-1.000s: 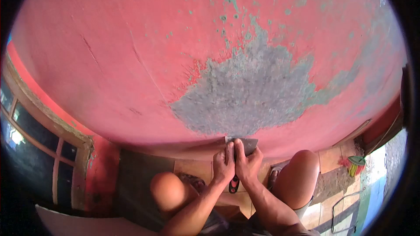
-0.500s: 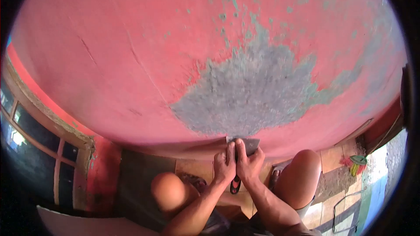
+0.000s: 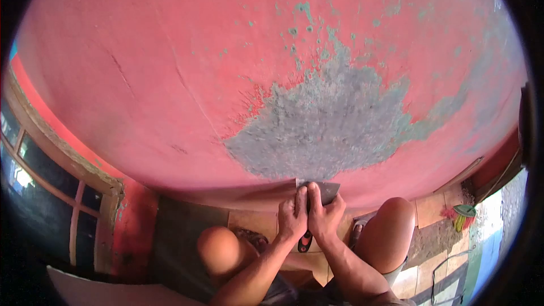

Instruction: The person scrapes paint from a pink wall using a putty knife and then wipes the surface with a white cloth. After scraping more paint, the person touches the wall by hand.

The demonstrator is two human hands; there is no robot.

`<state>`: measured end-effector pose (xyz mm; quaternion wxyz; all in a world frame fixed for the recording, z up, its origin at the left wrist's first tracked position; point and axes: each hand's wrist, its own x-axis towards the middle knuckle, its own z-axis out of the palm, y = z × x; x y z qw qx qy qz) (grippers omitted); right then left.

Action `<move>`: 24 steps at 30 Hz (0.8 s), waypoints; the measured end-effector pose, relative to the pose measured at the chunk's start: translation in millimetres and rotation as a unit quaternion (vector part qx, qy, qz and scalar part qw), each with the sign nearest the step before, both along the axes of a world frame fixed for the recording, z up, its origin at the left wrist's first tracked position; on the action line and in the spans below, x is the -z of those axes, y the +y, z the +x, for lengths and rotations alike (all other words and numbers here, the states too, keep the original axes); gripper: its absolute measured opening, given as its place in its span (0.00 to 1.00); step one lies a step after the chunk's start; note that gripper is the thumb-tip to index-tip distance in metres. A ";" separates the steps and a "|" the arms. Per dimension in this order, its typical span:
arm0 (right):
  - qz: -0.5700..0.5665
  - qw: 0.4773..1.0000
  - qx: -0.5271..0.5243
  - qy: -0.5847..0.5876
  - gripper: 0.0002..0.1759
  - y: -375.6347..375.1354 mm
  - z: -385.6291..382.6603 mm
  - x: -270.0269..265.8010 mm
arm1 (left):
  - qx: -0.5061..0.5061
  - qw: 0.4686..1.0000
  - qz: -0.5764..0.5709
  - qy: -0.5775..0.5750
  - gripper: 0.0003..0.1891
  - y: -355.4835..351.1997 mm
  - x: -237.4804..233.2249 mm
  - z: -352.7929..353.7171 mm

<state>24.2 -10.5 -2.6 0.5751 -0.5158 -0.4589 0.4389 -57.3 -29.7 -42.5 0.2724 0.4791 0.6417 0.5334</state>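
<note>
Both hands are closed on one scraper point(image 3: 327, 191), which has a wide flat metal blade and a dark handle with a red inset. My left hand point(image 3: 293, 215) wraps the handle from the left, thumb up near the blade. From the other side my right hand point(image 3: 326, 214) grips it, fingers behind the blade. The blade's edge lies right at the wall, at the lower border of a bare grey patch point(image 3: 323, 124). Around that patch the wall point(image 3: 141, 79) is painted pink-red, with green flecks of an older coat.
My bent knees point(image 3: 218, 249) flank my arms. A framed window point(image 3: 51, 187) is at the left. Tan tiles point(image 3: 428, 209) cover part of the floor. On the right lies a brush with coloured bristles point(image 3: 464, 212), near a thin dark cable point(image 3: 435, 275).
The view has shifted slightly, so the wall patch, hands and scraper appear a little lower and farther right. The grip on the scraper is the same.
</note>
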 end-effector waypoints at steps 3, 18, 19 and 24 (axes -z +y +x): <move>0.007 1.000 0.014 -0.012 0.16 -0.6 -0.9 7.9 | 0.007 0.999 0.019 -0.031 0.24 3.9 16.2 -0.3; 0.005 1.000 0.011 0.000 0.17 0.1 0.3 12.0 | 0.000 0.998 -0.025 -0.052 0.26 0.1 4.3 5.1; 0.004 1.000 0.012 -0.007 0.17 2.2 0.7 9.8 | 0.000 0.999 -0.004 -0.048 0.25 1.9 6.4 5.7; 0.022 1.000 0.008 -0.017 0.18 -1.2 -0.2 12.4 | -0.004 1.000 0.012 -0.027 0.25 0.9 13.2 3.2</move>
